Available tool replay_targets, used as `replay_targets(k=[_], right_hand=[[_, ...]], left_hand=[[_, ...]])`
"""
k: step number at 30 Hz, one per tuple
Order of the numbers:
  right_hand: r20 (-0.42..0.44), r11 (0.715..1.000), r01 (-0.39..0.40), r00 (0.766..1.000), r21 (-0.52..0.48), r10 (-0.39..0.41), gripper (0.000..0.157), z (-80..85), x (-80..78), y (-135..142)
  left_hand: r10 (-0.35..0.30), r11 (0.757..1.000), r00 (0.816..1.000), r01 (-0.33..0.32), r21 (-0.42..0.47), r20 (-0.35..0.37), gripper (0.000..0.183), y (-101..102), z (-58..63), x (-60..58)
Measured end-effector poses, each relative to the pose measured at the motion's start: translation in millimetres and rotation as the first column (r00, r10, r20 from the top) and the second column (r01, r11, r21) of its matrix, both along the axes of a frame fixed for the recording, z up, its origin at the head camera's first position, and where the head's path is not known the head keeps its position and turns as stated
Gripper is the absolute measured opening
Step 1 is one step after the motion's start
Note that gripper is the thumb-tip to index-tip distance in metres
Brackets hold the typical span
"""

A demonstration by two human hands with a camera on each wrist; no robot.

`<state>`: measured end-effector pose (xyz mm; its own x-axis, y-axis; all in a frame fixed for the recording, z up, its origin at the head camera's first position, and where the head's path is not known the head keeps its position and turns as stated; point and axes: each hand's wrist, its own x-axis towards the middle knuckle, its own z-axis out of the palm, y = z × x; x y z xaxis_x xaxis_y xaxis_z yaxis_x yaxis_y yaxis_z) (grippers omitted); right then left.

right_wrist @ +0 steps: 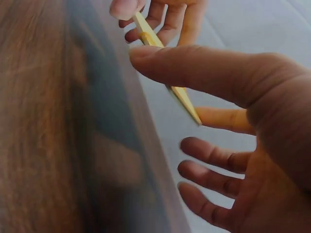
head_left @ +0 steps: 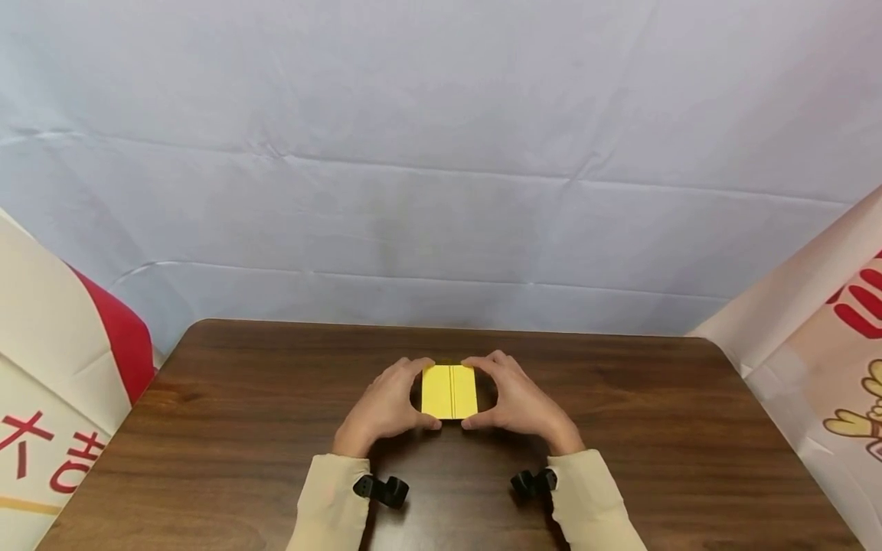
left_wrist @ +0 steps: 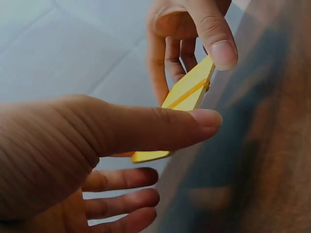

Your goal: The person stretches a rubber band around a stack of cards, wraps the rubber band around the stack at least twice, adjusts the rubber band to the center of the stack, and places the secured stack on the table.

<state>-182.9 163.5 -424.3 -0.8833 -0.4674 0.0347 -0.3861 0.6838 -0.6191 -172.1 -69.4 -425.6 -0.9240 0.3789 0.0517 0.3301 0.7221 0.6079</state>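
A small, thin yellow paper pad [head_left: 434, 392], resembling sticky notes, is held up between both hands in the middle of the head view. Round its middle runs a yellow rubber band [left_wrist: 190, 93], with a knot-like lump at the edge in the left wrist view. My left hand [head_left: 387, 402] pinches the left side between thumb and index finger. On the opposite side my right hand [head_left: 518, 399] pinches the pad the same way. In the right wrist view the pad [right_wrist: 184, 101] is seen nearly edge-on, and the other fingers are spread apart below it.
A dark brown wooden table [head_left: 227, 428] lies under the hands. Behind it hangs a pale grey cloth [head_left: 441, 191]. Printed cloths flank the table on the left [head_left: 55, 383] and right [head_left: 813, 367]. Each wrist wears a black camera mount [head_left: 382, 490].
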Motion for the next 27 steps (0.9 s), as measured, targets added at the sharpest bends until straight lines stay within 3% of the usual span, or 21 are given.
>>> replay_targets(k=[4,8,15,23,27], right_hand=[[0.049,0.998,-0.011,0.999,0.062,0.008,0.088,-8.4,-1.1,-1],[0.054,0.995,-0.026,0.998,0.095,0.021,0.087,-14.2,-1.0,-3],[0.055,0.990,-0.003,0.998,0.142,-0.005,0.087,-18.6,-0.1,-5],[0.066,0.992,-0.003,0.998,0.129,-0.006,0.090,-19.1,1.4,-4],[0.051,0.993,0.012,0.999,0.116,-0.018,0.088,-14.8,1.5,-4]], left_hand=[[-0.005,1.000,0.995,0.007,-0.012,0.097,0.088,2,-9.6,-0.6],[0.000,1.000,0.989,0.003,-0.025,0.148,0.088,4,-14.1,-0.1],[0.016,1.000,0.982,-0.016,-0.002,0.186,0.089,4,-15.3,-0.4],[0.015,1.000,0.977,-0.014,-0.007,0.212,0.096,4,-16.5,-0.3],[0.024,0.999,0.983,-0.016,-0.050,0.181,0.094,3,-11.8,1.9]])
